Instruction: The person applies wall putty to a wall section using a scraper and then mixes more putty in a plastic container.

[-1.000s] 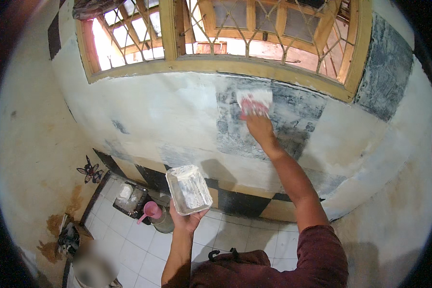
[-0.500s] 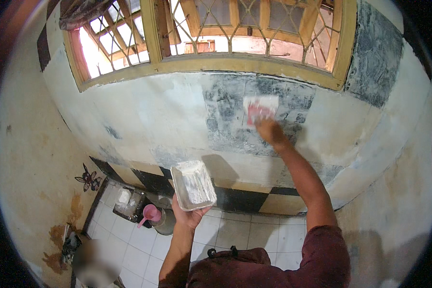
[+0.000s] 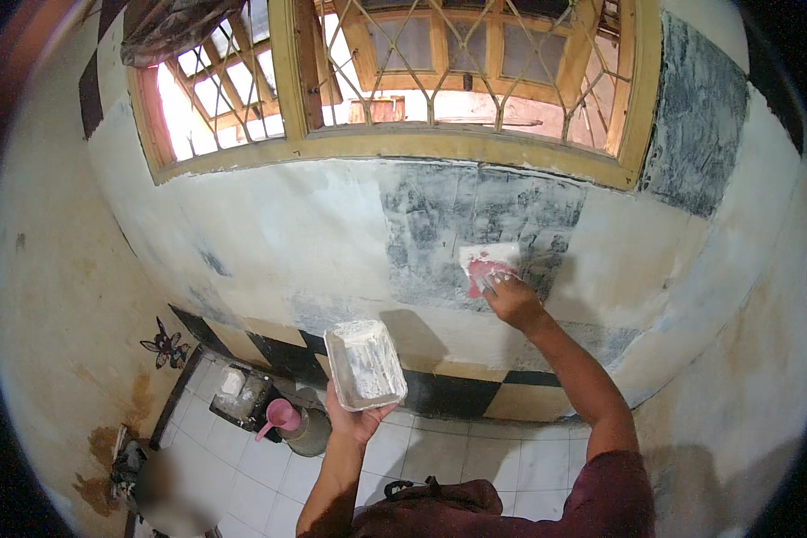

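My right hand (image 3: pixel 516 300) grips a reddish flat scraper (image 3: pixel 482 269) smeared with white paste, its blade against a dark, streaked patch (image 3: pixel 475 197) of the wall below the window. My left hand (image 3: pixel 354 417) holds a rectangular tray (image 3: pixel 366 363) from underneath, its inside coated with white paste, below and left of the scraper. The checkered wall (image 3: pixel 287 224) around the patch is largely covered in pale coating, with bare black and cream squares along its bottom.
A yellow window frame (image 3: pixel 377 148) with metal grilles spans the top. On the tiled floor (image 3: pixel 242 484) at lower left are a dark box (image 3: pixel 238 408), a pink dipper (image 3: pixel 282 414) and a bucket (image 3: pixel 307 439). A butterfly-shaped decoration (image 3: pixel 166 345) is on the left wall; blurred clutter sits below it.
My right hand has moved down and to the right along the dark patch with the scraper. My left hand and tray have shifted slightly rightward in the picture.
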